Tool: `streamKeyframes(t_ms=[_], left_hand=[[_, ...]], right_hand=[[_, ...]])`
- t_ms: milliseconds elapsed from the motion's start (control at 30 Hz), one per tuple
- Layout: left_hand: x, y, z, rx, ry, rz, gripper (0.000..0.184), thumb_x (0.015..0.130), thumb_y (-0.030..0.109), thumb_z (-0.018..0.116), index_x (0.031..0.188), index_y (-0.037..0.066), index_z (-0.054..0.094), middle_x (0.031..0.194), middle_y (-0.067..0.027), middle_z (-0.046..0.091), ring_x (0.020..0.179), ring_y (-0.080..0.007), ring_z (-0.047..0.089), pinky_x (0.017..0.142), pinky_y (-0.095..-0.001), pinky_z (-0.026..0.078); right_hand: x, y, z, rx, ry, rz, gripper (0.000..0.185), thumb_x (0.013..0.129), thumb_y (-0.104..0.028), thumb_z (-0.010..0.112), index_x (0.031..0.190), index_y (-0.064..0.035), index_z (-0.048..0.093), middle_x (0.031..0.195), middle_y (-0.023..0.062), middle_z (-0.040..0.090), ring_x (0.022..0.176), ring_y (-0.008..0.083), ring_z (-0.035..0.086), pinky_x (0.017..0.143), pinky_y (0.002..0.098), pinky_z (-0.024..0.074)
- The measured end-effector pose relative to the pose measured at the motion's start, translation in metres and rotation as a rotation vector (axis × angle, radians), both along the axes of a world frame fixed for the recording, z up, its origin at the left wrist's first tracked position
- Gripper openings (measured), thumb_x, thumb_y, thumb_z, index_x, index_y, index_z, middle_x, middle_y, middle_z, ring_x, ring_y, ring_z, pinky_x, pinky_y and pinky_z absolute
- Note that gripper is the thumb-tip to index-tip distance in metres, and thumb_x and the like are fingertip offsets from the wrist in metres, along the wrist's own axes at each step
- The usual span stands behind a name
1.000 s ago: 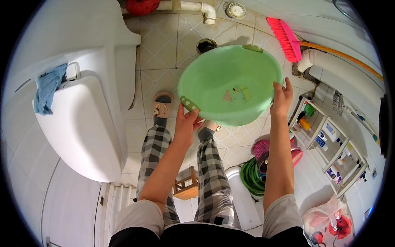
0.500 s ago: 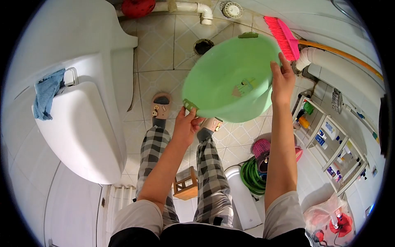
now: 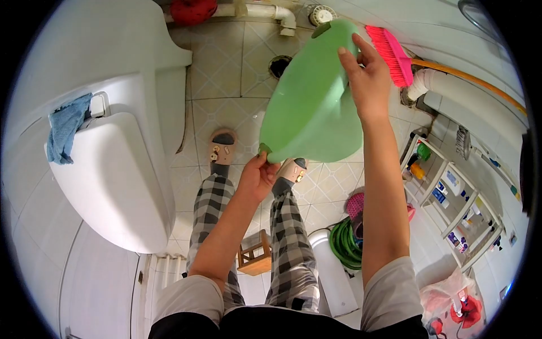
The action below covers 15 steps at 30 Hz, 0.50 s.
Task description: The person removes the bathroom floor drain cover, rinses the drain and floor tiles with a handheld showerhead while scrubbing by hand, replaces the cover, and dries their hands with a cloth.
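Observation:
A light green plastic basin [image 3: 307, 96] hangs above the tiled floor, tilted steeply with its opening turned toward the left. My left hand [image 3: 259, 176] pinches the rim at the near left, by a darker green handle patch. Higher up on the right side, my right hand [image 3: 370, 79] grips the rim, its thumb over the edge. Another dark green handle [image 3: 321, 30] shows at the far end of the rim. Below and behind the basin lies an open drain hole [image 3: 279, 66] in the floor.
A pink broom [image 3: 395, 56] leans at the right beside a white pipe. To the left stands a white toilet [image 3: 113, 186] with a blue cloth [image 3: 69, 130]. A shelf rack [image 3: 451, 195], a coiled green hose [image 3: 344, 244] and a small wooden stool [image 3: 255, 257] are nearer.
The basin has tipped further, its right side raised and swung leftward with my right hand. Its inside shows less, its outer wall more. My left hand has shifted slightly.

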State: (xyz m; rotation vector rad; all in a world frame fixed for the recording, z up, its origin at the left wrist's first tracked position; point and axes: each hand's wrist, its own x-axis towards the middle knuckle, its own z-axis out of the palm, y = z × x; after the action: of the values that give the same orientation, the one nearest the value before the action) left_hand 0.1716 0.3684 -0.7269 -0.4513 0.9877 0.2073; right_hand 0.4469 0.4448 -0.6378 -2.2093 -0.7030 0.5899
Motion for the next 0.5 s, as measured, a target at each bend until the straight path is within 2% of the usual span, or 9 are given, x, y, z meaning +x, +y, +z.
streamKeyframes(t_ms=[100, 133, 333, 467, 500], left_hand=[[0.000, 0.002, 0.001, -0.084, -0.003, 0.005, 0.016, 0.093, 0.022, 0.050, 0.095, 0.008, 0.056, 0.078, -0.0033, 0.060, 0.067, -0.0121, 0.061, 0.041, -0.0177, 0.042], [0.001, 0.002, 0.002, -0.152, 0.042, -0.014, 0.016, 0.093, 0.022, 0.050, 0.095, 0.007, 0.057, 0.078, -0.0040, 0.059, 0.067, -0.0123, 0.062, 0.041, -0.0176, 0.042], [0.009, -0.005, 0.005, -0.204, 0.036, -0.050, 0.017, 0.093, 0.021, 0.050, 0.094, 0.006, 0.057, 0.077, -0.0043, 0.059, 0.067, -0.0131, 0.062, 0.040, -0.0175, 0.043], [0.016, -0.026, 0.003, -0.097, 0.017, -0.140, 0.016, 0.093, 0.021, 0.049, 0.099, 0.007, 0.054, 0.079, -0.0034, 0.060, 0.069, -0.0134, 0.062, 0.044, -0.0178, 0.044], [0.020, -0.032, 0.006, 0.022, 0.037, -0.233, 0.020, 0.093, 0.021, 0.049, 0.110, 0.010, 0.049, 0.085, -0.0034, 0.060, 0.071, -0.0137, 0.063, 0.048, -0.0182, 0.045]], right_hand=[[-0.010, 0.017, -0.003, -0.044, -0.050, 0.067, 0.051, 0.077, -0.027, 0.069, 0.118, -0.0002, 0.057, 0.062, 0.0044, 0.051, 0.056, 0.0138, 0.048, 0.057, 0.0276, 0.0428], [-0.014, 0.020, -0.002, -0.042, -0.049, 0.065, 0.051, 0.077, -0.027, 0.069, 0.118, -0.0002, 0.057, 0.062, 0.0044, 0.051, 0.056, 0.0138, 0.048, 0.057, 0.0276, 0.0428], [-0.018, 0.011, 0.007, -0.005, 0.006, 0.054, 0.048, 0.076, -0.026, 0.070, 0.115, -0.0012, 0.058, 0.063, 0.0033, 0.052, 0.055, 0.0129, 0.048, 0.057, 0.0269, 0.0432], [0.002, -0.055, 0.024, 0.034, 0.059, -0.060, 0.052, 0.077, -0.018, 0.069, 0.123, -0.0029, 0.051, 0.068, -0.0001, 0.051, 0.057, 0.0083, 0.046, 0.053, 0.0229, 0.0409], [0.008, -0.081, 0.032, 0.033, 0.106, -0.111, 0.054, 0.077, -0.015, 0.069, 0.126, -0.0038, 0.048, 0.069, -0.0007, 0.050, 0.057, 0.0069, 0.046, 0.052, 0.0216, 0.0397]])
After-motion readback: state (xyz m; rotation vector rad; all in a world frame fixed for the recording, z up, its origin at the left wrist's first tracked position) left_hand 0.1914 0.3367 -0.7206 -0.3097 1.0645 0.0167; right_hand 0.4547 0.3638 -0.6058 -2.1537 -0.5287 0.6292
